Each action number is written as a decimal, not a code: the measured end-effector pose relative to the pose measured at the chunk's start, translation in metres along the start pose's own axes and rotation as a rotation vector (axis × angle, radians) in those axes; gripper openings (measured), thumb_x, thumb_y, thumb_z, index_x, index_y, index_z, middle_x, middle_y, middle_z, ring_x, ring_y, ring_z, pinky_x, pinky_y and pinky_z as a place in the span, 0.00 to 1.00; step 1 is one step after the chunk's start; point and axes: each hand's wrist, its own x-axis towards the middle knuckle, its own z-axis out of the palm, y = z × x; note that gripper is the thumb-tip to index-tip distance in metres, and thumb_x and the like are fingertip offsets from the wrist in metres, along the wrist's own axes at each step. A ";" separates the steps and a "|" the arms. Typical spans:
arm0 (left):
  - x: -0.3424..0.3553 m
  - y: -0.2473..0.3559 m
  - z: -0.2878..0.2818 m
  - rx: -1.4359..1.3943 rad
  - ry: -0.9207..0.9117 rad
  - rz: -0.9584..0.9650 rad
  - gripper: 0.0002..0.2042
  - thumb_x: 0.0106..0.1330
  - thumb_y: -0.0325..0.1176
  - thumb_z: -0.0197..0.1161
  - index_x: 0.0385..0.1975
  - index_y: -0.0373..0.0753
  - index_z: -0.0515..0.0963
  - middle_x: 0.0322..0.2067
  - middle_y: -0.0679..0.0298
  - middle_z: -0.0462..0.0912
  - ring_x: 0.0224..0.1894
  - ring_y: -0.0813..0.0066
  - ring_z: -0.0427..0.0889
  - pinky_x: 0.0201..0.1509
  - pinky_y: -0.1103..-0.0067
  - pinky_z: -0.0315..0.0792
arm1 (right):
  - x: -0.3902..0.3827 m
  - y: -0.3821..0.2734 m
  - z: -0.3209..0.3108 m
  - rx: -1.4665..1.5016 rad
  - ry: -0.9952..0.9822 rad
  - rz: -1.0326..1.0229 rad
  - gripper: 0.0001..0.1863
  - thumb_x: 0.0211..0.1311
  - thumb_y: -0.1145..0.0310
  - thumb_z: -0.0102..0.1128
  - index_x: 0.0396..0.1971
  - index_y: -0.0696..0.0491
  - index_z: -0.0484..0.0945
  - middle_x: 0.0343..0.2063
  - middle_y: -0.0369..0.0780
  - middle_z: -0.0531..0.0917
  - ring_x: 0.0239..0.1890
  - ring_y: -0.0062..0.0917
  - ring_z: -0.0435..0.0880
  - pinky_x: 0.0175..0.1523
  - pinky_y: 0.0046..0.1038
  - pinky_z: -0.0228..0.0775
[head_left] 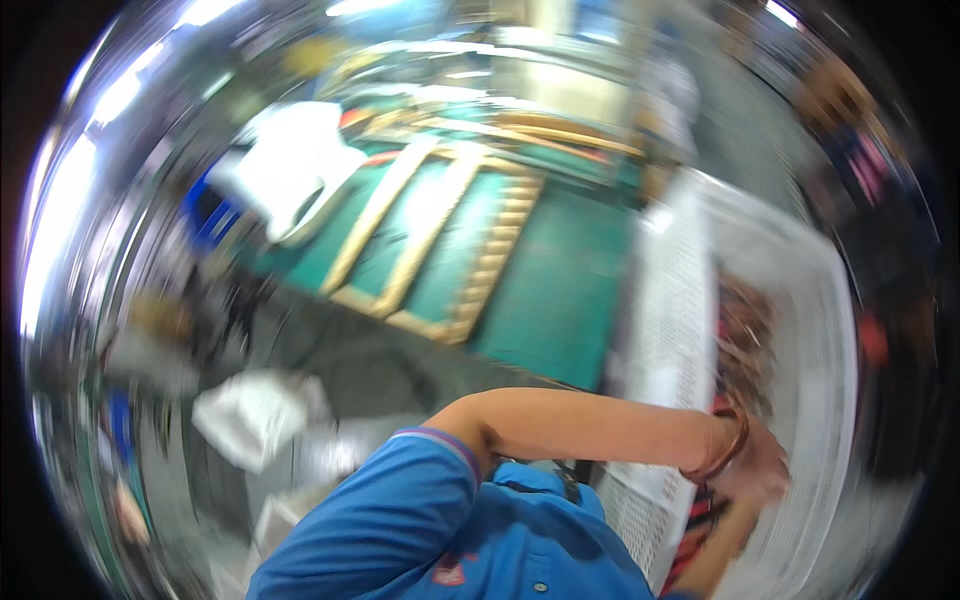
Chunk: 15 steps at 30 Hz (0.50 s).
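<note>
The picture is smeared by motion. My left arm, in a blue short sleeve, reaches across my body to the right. My left hand (762,470), with a reddish bangle at the wrist, is inside a white perforated plastic crate (672,300). A forearm that seems to be my right one rises from the lower edge, and my right hand (738,515) meets the left hand there. Blurred brown and red things (745,335) lie in the crate just above the hands. The blur hides whether either hand grips anything.
A green table (560,290) left of the crate carries gold-coloured picture frames (440,240). A white bundle (295,165) lies at its far left. Something white (250,410) sits low on the grey floor at left. A person stands at the far right.
</note>
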 end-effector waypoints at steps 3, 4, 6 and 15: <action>-0.157 0.070 -0.087 0.094 0.789 -0.108 0.12 0.59 0.28 0.56 0.43 0.39 0.73 0.37 0.57 0.76 0.41 0.57 0.77 0.42 0.68 0.74 | -0.002 -0.203 -0.031 0.344 0.161 -0.476 0.16 0.60 0.61 0.56 0.38 0.59 0.75 0.32 0.44 0.81 0.32 0.30 0.78 0.38 0.31 0.72; -0.215 0.069 -0.084 0.304 1.060 -0.171 0.13 0.58 0.28 0.56 0.44 0.39 0.73 0.38 0.57 0.77 0.41 0.58 0.77 0.43 0.68 0.73 | -0.017 -0.260 -0.029 0.480 0.183 -0.606 0.16 0.60 0.60 0.57 0.37 0.60 0.76 0.30 0.44 0.81 0.31 0.30 0.78 0.37 0.31 0.72; -0.351 0.106 -0.062 0.481 1.213 -0.922 0.14 0.57 0.29 0.57 0.44 0.39 0.74 0.39 0.56 0.77 0.42 0.58 0.77 0.45 0.68 0.73 | -0.069 -0.358 -0.012 0.745 0.034 -0.729 0.17 0.60 0.60 0.58 0.35 0.61 0.76 0.27 0.44 0.81 0.28 0.29 0.78 0.34 0.31 0.72; -0.602 0.429 0.220 -0.016 0.885 -2.471 0.16 0.54 0.41 0.63 0.41 0.42 0.77 0.44 0.54 0.79 0.47 0.53 0.79 0.48 0.66 0.73 | -0.590 -0.551 0.013 0.921 -2.330 -0.934 0.10 0.64 0.73 0.51 0.44 0.55 0.74 0.41 0.39 0.77 0.40 0.23 0.78 0.50 0.26 0.71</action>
